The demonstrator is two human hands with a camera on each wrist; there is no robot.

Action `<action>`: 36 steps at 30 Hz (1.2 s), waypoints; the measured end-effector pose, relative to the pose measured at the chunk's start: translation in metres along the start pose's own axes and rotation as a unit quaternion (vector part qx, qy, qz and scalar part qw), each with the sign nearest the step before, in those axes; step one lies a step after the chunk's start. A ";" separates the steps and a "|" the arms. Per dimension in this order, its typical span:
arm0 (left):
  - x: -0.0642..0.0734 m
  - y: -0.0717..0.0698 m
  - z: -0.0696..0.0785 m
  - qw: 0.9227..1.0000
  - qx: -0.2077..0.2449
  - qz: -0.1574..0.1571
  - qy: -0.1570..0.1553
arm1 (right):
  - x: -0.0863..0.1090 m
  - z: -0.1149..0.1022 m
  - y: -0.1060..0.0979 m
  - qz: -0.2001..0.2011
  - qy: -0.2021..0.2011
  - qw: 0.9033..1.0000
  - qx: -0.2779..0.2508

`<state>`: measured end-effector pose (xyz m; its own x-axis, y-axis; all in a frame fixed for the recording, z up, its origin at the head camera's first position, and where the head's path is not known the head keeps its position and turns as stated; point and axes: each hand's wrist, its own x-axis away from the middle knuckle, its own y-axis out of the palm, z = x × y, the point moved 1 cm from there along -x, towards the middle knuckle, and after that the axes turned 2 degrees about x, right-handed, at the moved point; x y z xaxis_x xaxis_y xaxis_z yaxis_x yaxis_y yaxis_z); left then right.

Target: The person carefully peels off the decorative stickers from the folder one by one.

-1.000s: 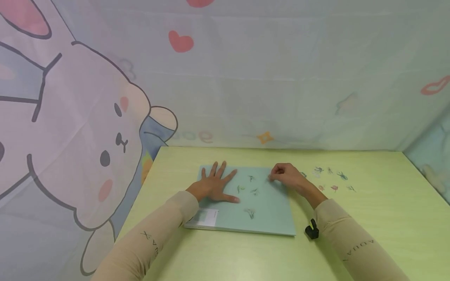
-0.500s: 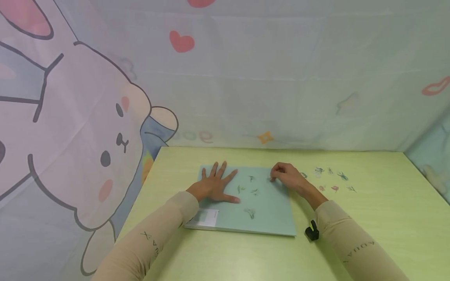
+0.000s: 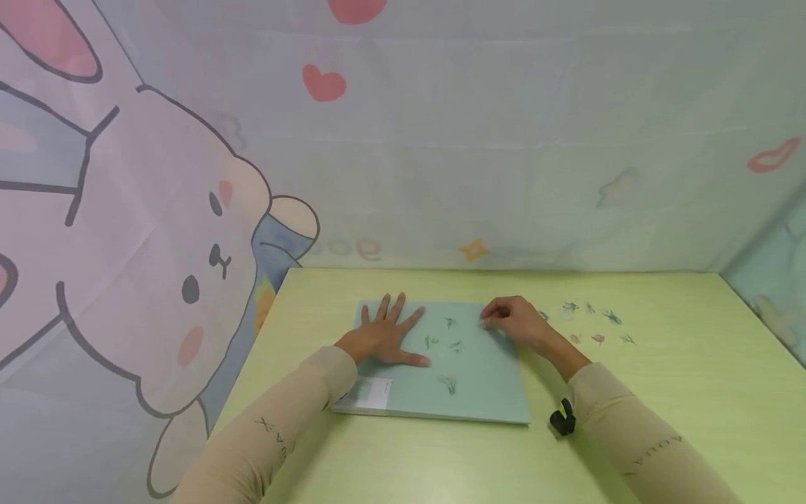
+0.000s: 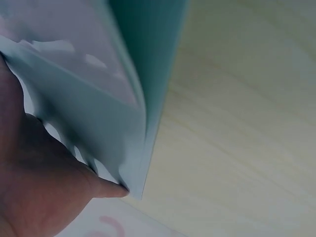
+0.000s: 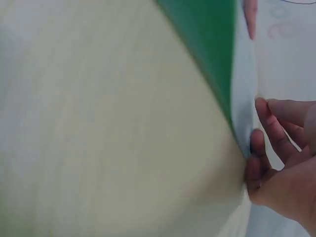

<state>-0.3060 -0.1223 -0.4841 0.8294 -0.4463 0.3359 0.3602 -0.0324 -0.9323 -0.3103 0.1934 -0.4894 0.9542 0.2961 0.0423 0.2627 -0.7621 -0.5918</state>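
A pale green book or folder [image 3: 481, 392] lies on the table, with several small plant-patterned stickers [image 3: 448, 384] on its cover. My left hand [image 3: 384, 339] rests on the cover's left side with its fingers spread; in the left wrist view that hand [image 4: 47, 177] lies along the same cover [image 4: 98, 108]. Near the upper right corner my right hand [image 3: 518, 320] pinches a small pale piece, apparently a sticker, between thumb and forefinger. In the right wrist view the fingertips [image 5: 260, 101] meet, while the other fingers are curled at the cover's edge. The piece itself is mostly hidden.
More small flower and leaf stickers [image 3: 598, 339] lie in two loose rows to the right of the book. A black clip-like object [image 3: 562, 420] sits beside the right forearm. A white label [image 3: 373, 393] marks the book's lower left corner. Behind the table hangs a printed curtain [image 3: 504, 140].
My right hand shifts very slightly at the book's upper right corner, its fingertips lifting a little. The left hand holds its place. The head view tilts slightly.
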 end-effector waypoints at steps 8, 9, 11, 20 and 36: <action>0.002 -0.001 0.001 1.000 0.013 -0.006 -0.001 | 0.018 -0.008 -0.044 0.009 -0.031 0.999 0.036; 0.002 -0.001 0.001 1.000 0.014 -0.007 0.000 | 0.021 -0.008 -0.051 0.007 -0.033 0.999 0.043; 0.002 0.000 0.000 1.000 0.013 -0.009 0.000 | 0.028 -0.007 -0.062 0.006 -0.030 0.998 0.054; -0.001 0.001 0.000 1.000 0.010 -0.007 0.001 | 0.060 0.010 -0.085 -0.012 -0.016 0.995 0.094; 0.000 -0.002 0.001 1.000 0.012 -0.012 0.000 | 0.089 0.035 -0.084 -0.048 -0.039 0.989 0.133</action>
<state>-0.3063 -0.1213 -0.4821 0.8204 -0.4453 0.3587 0.3902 -0.0225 -0.9204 -0.2522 0.3036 -0.4645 0.9098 0.4117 0.0523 0.2948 -0.5522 -0.7799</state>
